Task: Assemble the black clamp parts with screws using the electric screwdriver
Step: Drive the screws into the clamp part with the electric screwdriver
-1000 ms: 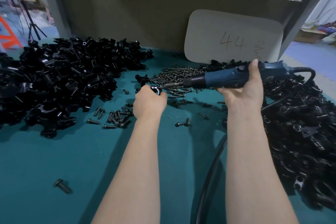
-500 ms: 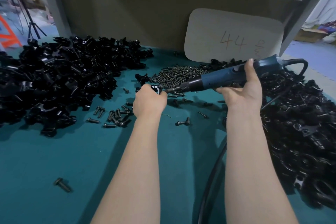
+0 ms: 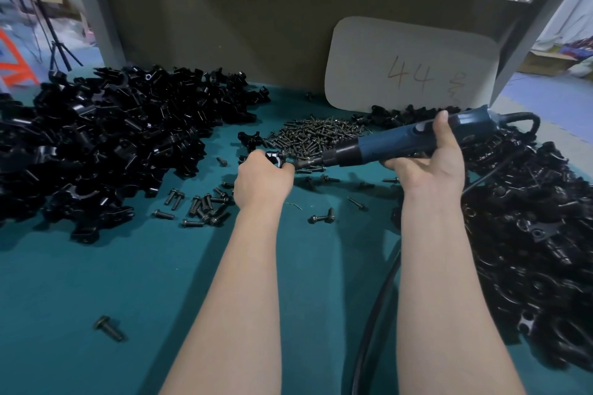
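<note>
My left hand [image 3: 261,181] grips a small black clamp part [image 3: 275,159] above the green table, most of it hidden in my fist. My right hand [image 3: 426,163] holds the blue electric screwdriver [image 3: 407,143], tilted down to the left. Its bit tip [image 3: 293,164] touches the clamp part at my left fist. A pile of dark screws [image 3: 317,135] lies just behind the tool. Loose black clamp parts form a big heap [image 3: 106,144] on the left and another heap [image 3: 529,228] on the right.
Several loose screws [image 3: 202,205] lie scattered left of my left wrist, one single screw [image 3: 109,329] near the front. The screwdriver's black cable [image 3: 375,314] runs along my right forearm. A grey card marked "44" [image 3: 410,67] leans on the back wall. Green table surface [image 3: 96,298] spreads in front.
The screwdriver has tipped from level to nose-down and moved left, bringing its bit onto the clamp part in my left hand. My left hand has stayed in place.
</note>
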`<action>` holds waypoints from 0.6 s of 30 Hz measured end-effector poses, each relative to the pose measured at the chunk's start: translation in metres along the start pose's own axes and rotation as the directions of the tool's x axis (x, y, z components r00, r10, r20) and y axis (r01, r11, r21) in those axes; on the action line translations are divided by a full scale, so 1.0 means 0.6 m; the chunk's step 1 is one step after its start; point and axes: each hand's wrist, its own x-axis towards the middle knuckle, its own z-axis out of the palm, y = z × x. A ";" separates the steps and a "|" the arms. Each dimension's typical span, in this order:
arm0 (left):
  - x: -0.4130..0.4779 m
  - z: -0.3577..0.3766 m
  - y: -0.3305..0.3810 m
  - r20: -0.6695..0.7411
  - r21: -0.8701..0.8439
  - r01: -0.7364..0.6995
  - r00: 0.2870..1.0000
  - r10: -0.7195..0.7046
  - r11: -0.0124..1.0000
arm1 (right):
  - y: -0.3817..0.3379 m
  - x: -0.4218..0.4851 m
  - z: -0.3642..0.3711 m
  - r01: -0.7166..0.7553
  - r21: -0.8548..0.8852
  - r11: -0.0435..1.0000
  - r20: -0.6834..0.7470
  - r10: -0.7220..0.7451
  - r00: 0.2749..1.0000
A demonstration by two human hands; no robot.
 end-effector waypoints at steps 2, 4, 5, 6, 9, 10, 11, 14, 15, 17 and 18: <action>0.000 0.000 0.000 -0.002 0.002 -0.002 1.000 0.002 1.000 | -0.002 0.000 0.000 0.001 -0.009 1.000 0.001 -0.001 1.000; 0.000 0.000 -0.001 -0.003 0.001 -0.008 1.000 0.008 1.000 | -0.004 0.001 0.001 -0.001 0.000 1.000 0.005 0.001 1.000; 0.000 0.000 -0.002 -0.003 -0.001 -0.011 1.000 0.011 1.000 | -0.005 0.002 0.001 -0.005 0.005 1.000 0.011 0.005 1.000; 0.000 0.001 -0.002 -0.004 -0.002 -0.012 1.000 0.012 1.000 | -0.005 0.001 0.001 -0.006 0.001 1.000 0.012 0.006 1.000; 0.000 0.001 -0.002 -0.005 -0.004 -0.009 1.000 0.009 1.000 | -0.004 -0.001 0.001 -0.005 -0.026 1.000 0.015 0.006 1.000; 0.000 0.001 -0.001 -0.005 -0.003 -0.008 1.000 0.008 1.000 | -0.004 -0.002 0.000 -0.007 -0.031 1.000 0.018 0.007 1.000; 0.000 0.001 -0.002 -0.005 -0.002 -0.008 1.000 0.008 1.000 | -0.004 -0.002 0.000 -0.007 -0.035 0.999 0.015 0.007 1.000; 0.000 0.001 -0.002 -0.008 0.001 -0.009 1.000 0.009 1.000 | -0.004 -0.001 -0.003 0.006 -0.047 0.999 0.020 -0.005 1.000; 0.000 0.001 -0.002 -0.009 0.004 -0.009 1.000 0.009 1.000 | -0.004 0.000 -0.003 0.008 -0.047 0.999 0.033 -0.007 0.999; 0.000 0.001 -0.002 -0.009 0.011 -0.008 1.000 0.008 1.000 | -0.003 0.002 -0.004 0.011 -0.054 0.999 0.055 -0.008 0.998; 0.000 0.001 -0.002 -0.008 0.014 -0.007 1.000 0.007 1.000 | -0.003 0.002 -0.004 0.014 -0.058 0.998 0.060 -0.010 0.998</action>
